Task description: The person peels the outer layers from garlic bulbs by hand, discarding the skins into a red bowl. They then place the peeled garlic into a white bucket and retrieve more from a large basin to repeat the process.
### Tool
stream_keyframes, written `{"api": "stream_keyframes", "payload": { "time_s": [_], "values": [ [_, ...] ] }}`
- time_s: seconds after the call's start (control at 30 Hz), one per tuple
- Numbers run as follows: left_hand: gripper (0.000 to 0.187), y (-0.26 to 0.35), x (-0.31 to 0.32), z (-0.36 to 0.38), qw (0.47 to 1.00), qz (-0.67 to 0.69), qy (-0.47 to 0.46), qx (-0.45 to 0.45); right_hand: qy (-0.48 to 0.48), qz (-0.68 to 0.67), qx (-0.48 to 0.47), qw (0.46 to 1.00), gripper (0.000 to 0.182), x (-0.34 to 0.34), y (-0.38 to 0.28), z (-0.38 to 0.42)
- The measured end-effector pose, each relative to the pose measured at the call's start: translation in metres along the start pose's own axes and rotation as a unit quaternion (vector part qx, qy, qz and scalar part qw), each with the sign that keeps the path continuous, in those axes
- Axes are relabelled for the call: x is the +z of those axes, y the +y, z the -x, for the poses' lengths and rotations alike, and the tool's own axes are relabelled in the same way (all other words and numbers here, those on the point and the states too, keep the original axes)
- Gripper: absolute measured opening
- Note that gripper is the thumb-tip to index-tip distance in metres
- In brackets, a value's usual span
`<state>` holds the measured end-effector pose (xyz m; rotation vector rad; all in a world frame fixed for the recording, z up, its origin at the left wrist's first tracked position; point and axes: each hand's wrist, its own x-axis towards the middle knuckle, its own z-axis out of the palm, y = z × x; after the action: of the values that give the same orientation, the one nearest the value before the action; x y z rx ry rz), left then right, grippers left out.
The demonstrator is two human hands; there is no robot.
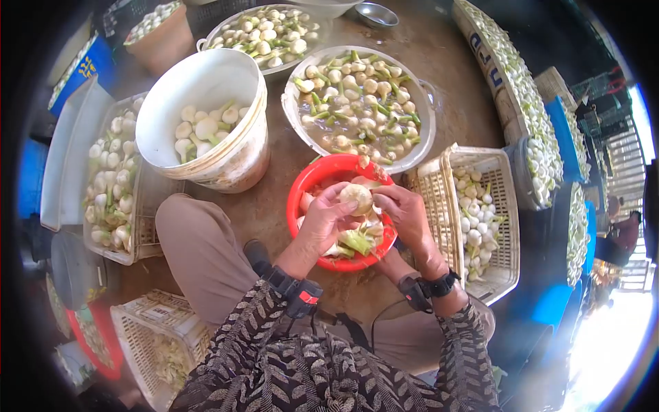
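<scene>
A pale, round garlic bulb is held between the thumb and fingers of my left hand. My right hand pinches at the bulb's right side; its fingertips are partly hidden. Both hands are over a red basin that holds papery skins and a pale green leafy piece. Just beyond it, a wide metal basin contains garlic bulbs with green stems in murky water. To the left, a white bucket has several trimmed bulbs at its bottom.
On the right stands a cream plastic crate of white bulbs. Another crate of bulbs is at left, with a slatted crate of scraps below. Further back are a second basin of bulbs and a small metal bowl.
</scene>
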<state>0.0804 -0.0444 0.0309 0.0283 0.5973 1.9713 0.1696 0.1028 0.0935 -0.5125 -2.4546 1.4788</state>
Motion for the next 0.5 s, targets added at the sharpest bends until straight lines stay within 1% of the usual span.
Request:
{"api": "stream_keyframes", "payload": {
  "time_s": [0.03, 0.07, 0.13, 0.17, 0.2, 0.23, 0.27, 0.3, 0.33, 0.4, 0.43, 0.5],
  "values": [
    [0.043, -0.004, 0.002, 0.004, 0.998, -0.049, 0.024, 0.017, 0.023, 0.034, -0.045, 0.998, 0.012, 0.002, -0.003, 0.006],
    [0.042, -0.008, 0.004, 0.007, 0.993, -0.098, 0.047, 0.034, 0.03, 0.03, -0.043, 0.998, 0.012, 0.001, -0.006, 0.011],
    [0.042, -0.013, 0.011, 0.011, 0.992, -0.113, 0.043, 0.042, 0.025, 0.068, -0.029, 0.997, 0.011, -0.002, -0.011, 0.021],
    [0.042, -0.015, 0.014, 0.013, 0.99, -0.122, 0.056, 0.051, 0.011, 0.104, -0.015, 0.994, 0.016, -0.005, -0.015, 0.025],
    [0.042, -0.017, 0.018, 0.016, 0.987, -0.131, 0.07, 0.06, 0.015, 0.099, -0.013, 0.995, 0.016, -0.005, -0.013, 0.028],
    [0.041, -0.02, 0.021, 0.019, 0.985, -0.139, 0.074, 0.068, 0.025, 0.103, -0.031, 0.994, 0.012, -0.005, -0.011, 0.031],
    [0.041, -0.023, 0.023, 0.021, 0.985, -0.144, 0.073, 0.064, 0.035, 0.107, -0.049, 0.992, 0.011, -0.004, -0.008, 0.034],
    [0.04, -0.027, 0.026, 0.023, 0.982, -0.147, 0.085, 0.08, 0.043, 0.102, -0.065, 0.992, 0.012, -0.004, -0.006, 0.036],
    [0.04, -0.031, 0.027, 0.025, 0.979, -0.149, 0.098, 0.096, 0.046, 0.1, -0.063, 0.992, 0.012, -0.003, -0.005, 0.039],
    [0.039, -0.033, 0.028, 0.027, 0.976, -0.168, 0.101, 0.096, 0.069, 0.141, -0.049, 0.986, 0.012, 0.002, -0.003, 0.043],
    [0.038, -0.035, 0.03, 0.028, 0.972, -0.182, 0.104, 0.101, 0.072, 0.14, -0.046, 0.986, 0.012, 0.004, -0.001, 0.045],
    [0.039, -0.036, 0.033, 0.031, 0.969, -0.201, 0.104, 0.1, 0.12, 0.13, -0.066, 0.982, 0.011, 0.006, 0.003, 0.048]
  ]
}}
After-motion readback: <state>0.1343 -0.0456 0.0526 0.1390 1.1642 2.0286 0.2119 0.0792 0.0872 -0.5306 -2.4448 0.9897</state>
